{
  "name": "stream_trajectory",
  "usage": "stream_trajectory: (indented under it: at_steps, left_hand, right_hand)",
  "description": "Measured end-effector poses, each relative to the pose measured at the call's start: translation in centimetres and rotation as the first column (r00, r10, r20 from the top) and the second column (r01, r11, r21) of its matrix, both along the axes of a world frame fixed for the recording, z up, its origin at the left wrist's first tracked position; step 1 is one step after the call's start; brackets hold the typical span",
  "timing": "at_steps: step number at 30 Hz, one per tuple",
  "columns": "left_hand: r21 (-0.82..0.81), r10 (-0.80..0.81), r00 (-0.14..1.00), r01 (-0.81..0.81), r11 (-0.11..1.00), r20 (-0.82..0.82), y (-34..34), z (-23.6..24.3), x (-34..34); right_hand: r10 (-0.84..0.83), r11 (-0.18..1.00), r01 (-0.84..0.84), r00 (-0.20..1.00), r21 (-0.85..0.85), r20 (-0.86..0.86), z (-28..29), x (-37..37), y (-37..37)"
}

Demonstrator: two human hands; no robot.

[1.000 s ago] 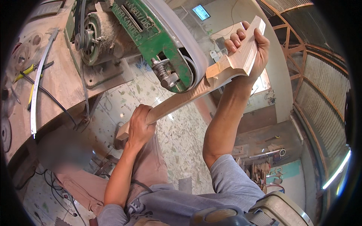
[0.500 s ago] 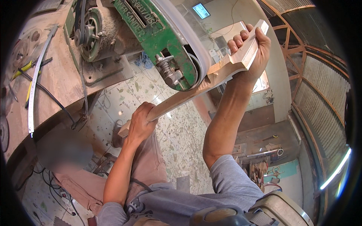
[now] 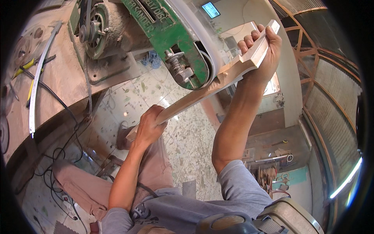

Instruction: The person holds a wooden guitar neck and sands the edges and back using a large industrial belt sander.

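A long, pale shaped wooden piece (image 3: 189, 101) lies at a slant across the middle, rising from lower left to upper right, with a thicker stepped block at its upper end. My left hand (image 3: 149, 125) is wrapped round its lower part, and a short stub sticks out past the fingers. At the upper right my right hand (image 3: 273, 48) grips the blocky end, thumb on the near side and fingers behind. Between the hands, the wood's upper edge is against or very close to the rounded belt end of a green belt sander (image 3: 180, 43); actual contact cannot be told.
A dusty motor (image 3: 102, 37) with pulley and belt stands beside the sander. The workbench (image 3: 58, 84) at left carries a metal strip (image 3: 39, 80) and yellow-handled tools (image 3: 24, 68). Black cables (image 3: 52, 171) lie on the floor below. Shelves with tools (image 3: 269, 171) stand at lower right.
The sander and bench have shifted slightly in the picture, and the wooden piece has moved a little to the right with both hands. Both grips stay the same.
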State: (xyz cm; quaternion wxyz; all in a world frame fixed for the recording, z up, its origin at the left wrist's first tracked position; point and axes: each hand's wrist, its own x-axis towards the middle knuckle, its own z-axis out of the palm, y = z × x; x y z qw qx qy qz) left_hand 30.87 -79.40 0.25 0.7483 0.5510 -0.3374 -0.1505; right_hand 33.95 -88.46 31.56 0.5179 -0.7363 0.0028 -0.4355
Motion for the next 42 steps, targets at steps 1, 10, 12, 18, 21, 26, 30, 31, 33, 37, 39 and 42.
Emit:
stream_trajectory:
  at_steps: [1, 10, 12, 18, 21, 26, 30, 31, 33, 37, 39, 42]
  left_hand:
    - [0.003, -0.002, 1.000, 0.002, 1.000, -0.006, -0.1, 0.0, 0.1]
    - [0.017, -0.020, 1.000, 0.020, 1.000, 0.009, -0.1, 0.3, 0.4]
    - [0.016, -0.045, 0.999, 0.045, 0.999, -0.004, 0.0, 0.3, 0.3]
    - [0.079, -0.159, 0.984, 0.165, 0.983, -0.077, -0.3, -0.5, -0.6]
    - [0.061, -0.141, 0.987, 0.146, 0.987, -0.077, -0.3, -1.7, -1.6]
    - [0.002, -0.089, 0.995, 0.089, 0.996, -0.035, 0.2, -0.6, -1.4]
    - [0.040, -0.107, 0.994, 0.107, 0.993, -0.013, 0.3, -0.1, -0.3]
    - [0.022, -0.101, 0.995, 0.101, 0.995, -0.013, 0.2, -0.2, -0.2]
    - [-0.014, -0.090, 0.996, 0.090, 0.996, -0.011, 0.0, -0.3, -0.2]
    - [0.046, -0.131, 0.990, 0.133, 0.990, -0.044, 0.4, 0.1, -0.2]
    - [0.047, -0.115, 0.993, 0.116, 0.992, -0.025, 0.3, 0.1, 0.0]
    - [0.056, -0.108, 0.994, 0.109, 0.992, -0.025, 0.5, 0.4, 0.3]
  right_hand:
    - [-0.003, 1.000, 0.002, 1.000, -0.022, -0.010, 0.2, 0.0, -0.2]
    - [0.021, 0.999, -0.022, 0.999, -0.036, -0.039, 0.7, 0.2, 0.2]
    - [0.059, 0.997, -0.061, 0.997, -0.039, -0.048, 0.6, 0.2, 0.2]
    - [-0.155, 0.983, 0.156, 0.988, -0.092, 0.015, -1.7, -0.1, 1.0]
    - [-0.177, 0.981, 0.174, 0.984, -0.085, -0.027, -2.4, -0.2, 0.9]
    - [-0.184, 0.982, 0.183, 0.983, -0.047, -0.022, -1.4, -0.6, 1.4]
    - [-0.146, 0.986, 0.146, 0.989, -0.078, 0.011, -0.9, -0.4, 0.7]
    - [-0.139, 0.987, 0.140, 0.990, -0.084, 0.024, -0.9, -0.3, 0.7]
    - [-0.138, 0.985, 0.139, 0.990, -0.102, 0.016, -0.8, -0.3, 0.9]
    - [-0.166, 0.982, 0.166, 0.986, -0.094, 0.009, -1.1, -0.5, 1.0]
    - [-0.168, 0.983, 0.168, 0.986, -0.081, -0.001, -1.0, -0.5, 1.4]
    - [-0.136, 0.988, 0.135, 0.991, -0.070, -0.006, -0.7, -0.5, 1.1]
